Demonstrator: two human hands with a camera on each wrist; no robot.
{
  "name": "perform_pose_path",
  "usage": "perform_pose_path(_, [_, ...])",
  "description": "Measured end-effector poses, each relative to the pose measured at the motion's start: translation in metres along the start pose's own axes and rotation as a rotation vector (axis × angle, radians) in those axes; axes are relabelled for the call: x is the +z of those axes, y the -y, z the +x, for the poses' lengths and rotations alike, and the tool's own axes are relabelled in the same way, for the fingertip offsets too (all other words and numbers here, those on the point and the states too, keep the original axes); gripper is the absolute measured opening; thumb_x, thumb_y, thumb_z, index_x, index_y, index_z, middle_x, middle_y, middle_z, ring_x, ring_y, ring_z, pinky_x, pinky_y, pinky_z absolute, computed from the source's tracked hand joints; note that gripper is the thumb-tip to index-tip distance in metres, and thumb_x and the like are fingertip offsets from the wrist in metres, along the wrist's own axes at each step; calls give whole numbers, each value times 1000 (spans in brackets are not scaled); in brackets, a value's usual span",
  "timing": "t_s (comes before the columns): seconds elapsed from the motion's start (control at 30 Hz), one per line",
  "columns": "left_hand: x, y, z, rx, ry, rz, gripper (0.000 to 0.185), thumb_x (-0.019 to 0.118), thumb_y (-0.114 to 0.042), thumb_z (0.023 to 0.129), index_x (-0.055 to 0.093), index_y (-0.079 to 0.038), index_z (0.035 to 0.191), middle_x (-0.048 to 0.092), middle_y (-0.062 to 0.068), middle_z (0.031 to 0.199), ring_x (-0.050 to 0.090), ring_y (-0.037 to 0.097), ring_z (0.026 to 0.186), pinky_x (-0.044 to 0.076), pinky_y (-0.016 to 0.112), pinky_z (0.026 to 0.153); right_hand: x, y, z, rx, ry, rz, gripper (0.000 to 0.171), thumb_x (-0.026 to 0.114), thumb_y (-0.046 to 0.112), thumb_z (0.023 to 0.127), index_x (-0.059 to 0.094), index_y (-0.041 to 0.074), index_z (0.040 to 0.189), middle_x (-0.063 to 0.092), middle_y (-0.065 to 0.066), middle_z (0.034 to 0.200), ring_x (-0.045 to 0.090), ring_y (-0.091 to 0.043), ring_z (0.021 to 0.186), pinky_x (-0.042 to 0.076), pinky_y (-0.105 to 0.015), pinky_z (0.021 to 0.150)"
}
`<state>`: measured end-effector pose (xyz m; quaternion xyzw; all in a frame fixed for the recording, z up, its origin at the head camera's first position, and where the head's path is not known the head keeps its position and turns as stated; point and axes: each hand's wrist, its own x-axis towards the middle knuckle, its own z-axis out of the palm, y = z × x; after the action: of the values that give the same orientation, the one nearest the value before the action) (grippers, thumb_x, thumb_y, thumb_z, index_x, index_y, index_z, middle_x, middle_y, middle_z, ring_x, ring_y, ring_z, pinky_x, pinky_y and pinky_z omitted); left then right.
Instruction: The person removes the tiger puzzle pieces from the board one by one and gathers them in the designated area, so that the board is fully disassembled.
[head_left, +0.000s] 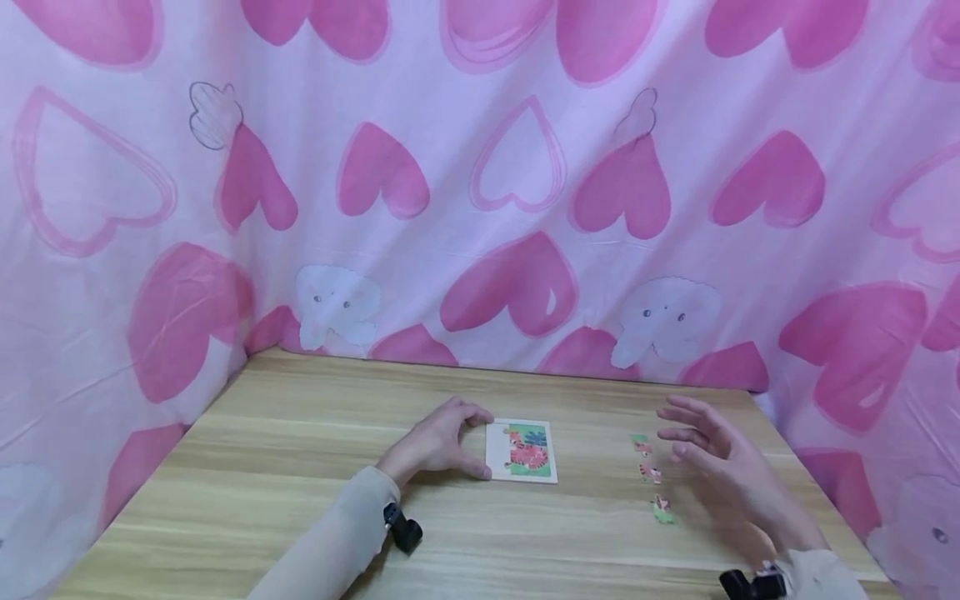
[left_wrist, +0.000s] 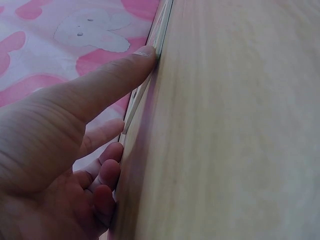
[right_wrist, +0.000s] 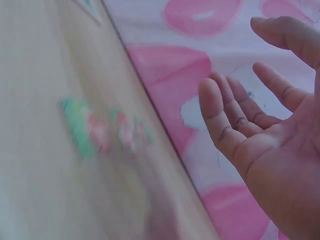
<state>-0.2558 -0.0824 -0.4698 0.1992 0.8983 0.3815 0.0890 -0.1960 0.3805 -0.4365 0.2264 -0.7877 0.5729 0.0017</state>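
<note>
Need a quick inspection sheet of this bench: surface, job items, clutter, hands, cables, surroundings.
Surface: wooden table, light grain.
Job's things: puzzle board partly filled with a tiger picture; three loose pieces to its right.
Clutter: nothing seen.
Hands: left hand grips the board's left edge; right hand open, raised beside the loose pieces, holding nothing.
Cables: nothing seen.
Surroundings: pink heart curtain with elephants behind and at both sides.

**Heart-print cloth walls in a pale wooden table**

A light wood-grain table (head_left: 285, 467) stands enclosed on three sides by a pink cloth backdrop (head_left: 480, 167) printed with large pink hearts, some solid and some only outlined. Small pale elephants (head_left: 663, 321) appear along the cloth's lower edge, just above the table's far rim.
</note>
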Motion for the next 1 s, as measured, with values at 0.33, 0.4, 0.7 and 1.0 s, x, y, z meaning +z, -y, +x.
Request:
perform_pose_path(0.33, [1, 2, -1, -1, -3, 3, 88, 109, -40, 70, 70, -22, 147, 61, 1, 133, 59, 23, 125, 48, 54, 118, 28, 19, 47, -2, -5, 92, 70, 66, -1, 110, 36, 10, 172, 50, -14, 166, 63, -23, 144, 60, -31, 108])
perform_pose_path(0.4, [1, 2, -1, 1, -2, 2, 88, 109, -40, 70, 70, -22, 147, 61, 1, 132, 59, 23, 124, 48, 54, 118, 35, 21, 57, -16, 2, 136, 70, 66, -1, 109, 37, 10, 172, 50, -15, 166, 61, -26, 145, 60, -34, 108])
perform_pose_path(0.7, [-1, 2, 0, 5, 0, 14, 88, 109, -41, 70, 70, -23, 147, 61, 1, 132, 59, 22, 125, 47, 54, 119, 71, 32, 94, -33, 17, 201, 71, 72, 2, 107, 41, 12, 170, 52, -19, 164, 59, -35, 146, 59, -36, 111])
perform_pose_path(1.0, [-1, 3, 1, 16, 9, 16, 89, 108, -42, 71, 69, -21, 148, 61, 2, 131, 59, 23, 122, 49, 53, 117, 122, 14, 117, 80, 42, 125, 64, 79, 17, 105, 51, 17, 163, 57, -20, 156, 62, -44, 138, 59, -36, 109])
